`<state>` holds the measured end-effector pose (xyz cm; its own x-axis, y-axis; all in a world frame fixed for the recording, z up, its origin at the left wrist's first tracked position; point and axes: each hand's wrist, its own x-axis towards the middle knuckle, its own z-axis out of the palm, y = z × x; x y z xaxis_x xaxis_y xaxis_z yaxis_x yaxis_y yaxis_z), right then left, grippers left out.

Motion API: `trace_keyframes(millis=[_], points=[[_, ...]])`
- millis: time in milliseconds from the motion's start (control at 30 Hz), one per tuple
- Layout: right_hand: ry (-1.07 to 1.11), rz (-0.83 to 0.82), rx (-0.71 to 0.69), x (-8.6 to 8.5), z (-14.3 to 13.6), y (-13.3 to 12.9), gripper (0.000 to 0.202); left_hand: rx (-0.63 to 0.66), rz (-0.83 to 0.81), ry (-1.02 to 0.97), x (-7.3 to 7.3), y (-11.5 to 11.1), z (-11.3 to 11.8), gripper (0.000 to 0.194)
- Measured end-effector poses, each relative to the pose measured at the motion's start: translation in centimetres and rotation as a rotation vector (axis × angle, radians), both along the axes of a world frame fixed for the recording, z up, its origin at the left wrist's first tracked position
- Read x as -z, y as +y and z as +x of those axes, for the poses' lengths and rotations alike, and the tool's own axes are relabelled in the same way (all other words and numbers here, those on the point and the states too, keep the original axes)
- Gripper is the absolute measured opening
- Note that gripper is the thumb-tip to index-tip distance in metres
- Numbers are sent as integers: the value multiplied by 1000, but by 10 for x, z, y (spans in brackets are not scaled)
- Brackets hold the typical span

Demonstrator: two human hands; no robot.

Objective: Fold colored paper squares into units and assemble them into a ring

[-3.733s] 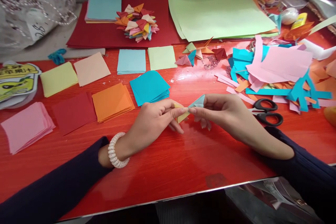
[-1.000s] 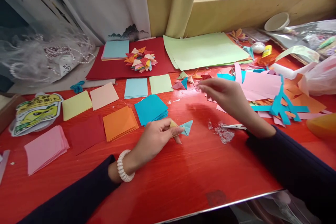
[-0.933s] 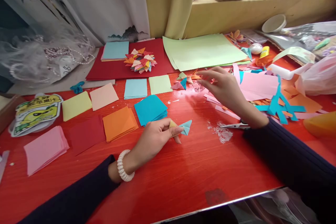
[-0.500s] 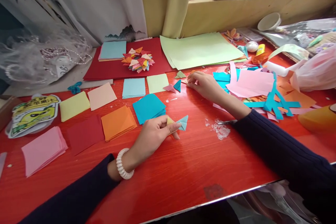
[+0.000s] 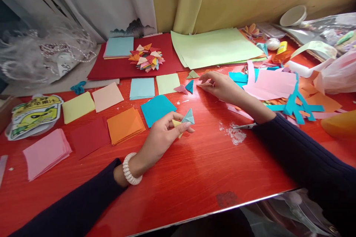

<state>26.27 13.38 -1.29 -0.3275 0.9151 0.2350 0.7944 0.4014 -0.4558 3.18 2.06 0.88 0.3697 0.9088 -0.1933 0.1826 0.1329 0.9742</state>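
Between the thumb and fingers of my left hand [image 5: 169, 127] are a yellow folded paper piece [image 5: 176, 123] and a light-blue folded paper triangle [image 5: 188, 116], set together. Farther back, my right hand [image 5: 218, 84] pinches a peach folded paper piece [image 5: 205, 84], low over the table and partly covered by the fingers. Just left of it lie a teal folded triangle [image 5: 189, 86], a pink folded piece [image 5: 181, 89] and a pale-green folded triangle [image 5: 193, 74]. A bit of orange paper [image 5: 207, 70] shows behind the right fingers.
Stacks of square paper, such as orange [image 5: 125, 126], teal [image 5: 157, 109] and pink [image 5: 46, 153], spread across the left. A folded paper ring [image 5: 147, 58] sits on red card [image 5: 111, 70]. Scissors [image 5: 244, 126] lie by my right sleeve, near white scraps [image 5: 236, 135]. Paper offcuts [image 5: 278, 85] pile up right.
My right hand has drawn slightly right, and the peach piece has moved with it, away from the teal triangle. My left hand has turned the yellow and light-blue pieces more upright. The view has shifted slightly.
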Motion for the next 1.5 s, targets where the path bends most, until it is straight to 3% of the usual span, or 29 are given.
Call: trace_keyframes(millis=[200, 367, 533, 733, 900, 1033, 1500], points=[[79, -61, 38, -15, 0, -17, 29, 23, -31, -78, -4, -2, -1, 24], [501, -402, -33, -40, -11, -59, 21, -12, 19, -78, -2, 0, -2, 19], [815, -622, -63, -47, -32, -99, 18, -61, 0, -110, -2, 0, -4, 18], [906, -541, -8, -50, -44, -112, 19, -11, -29, -185, -3, -1, -3, 17], [921, -647, -41, -51, -50, -117, 17, -16, -14, -169, -4, -1, -3, 16], [942, -638, -31, -50, -52, -121, 18, -11, 7, -160, -4, -1, -4, 16], [630, -206, -88, -48, -54, -128, 6, -29, 52, -238, -2, -4, -3, 11]])
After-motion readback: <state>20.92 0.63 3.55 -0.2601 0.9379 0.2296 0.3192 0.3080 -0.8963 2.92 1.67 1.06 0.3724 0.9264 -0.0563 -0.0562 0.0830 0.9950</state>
